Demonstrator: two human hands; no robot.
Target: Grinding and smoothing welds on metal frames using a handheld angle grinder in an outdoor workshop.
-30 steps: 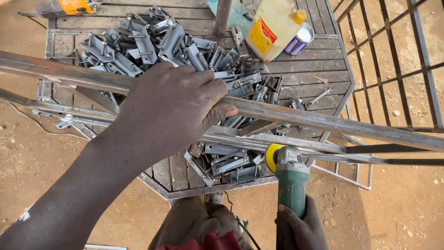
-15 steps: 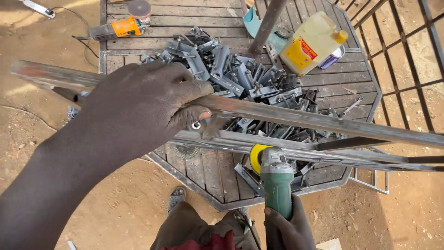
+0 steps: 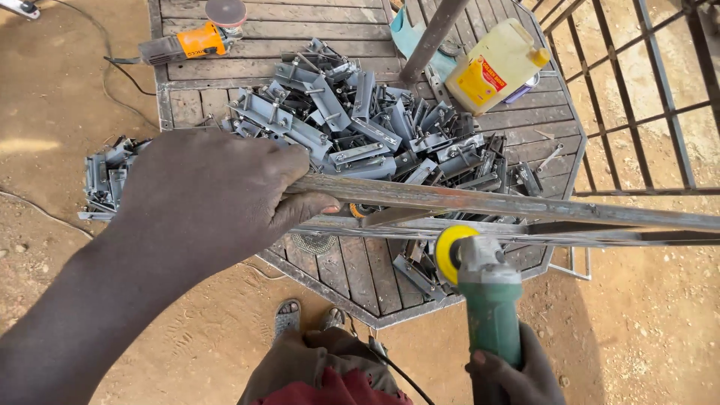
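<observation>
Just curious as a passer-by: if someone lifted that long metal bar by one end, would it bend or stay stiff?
The long metal bar probably stays stiff: it runs straight past the table unsupported. Likely heavy and awkward; the left hand presses it down. Its dull, rusty surface suggests little slipping.

A bench (image 3: 352,259) of wooden slats in a metal frame stands on sandy ground (image 3: 90,300). A heap of grey metal brackets (image 3: 360,131) covers its middle. At the far left lies an orange angle grinder (image 3: 187,43); at the far right stands a yellow plastic jug (image 3: 499,66).
</observation>
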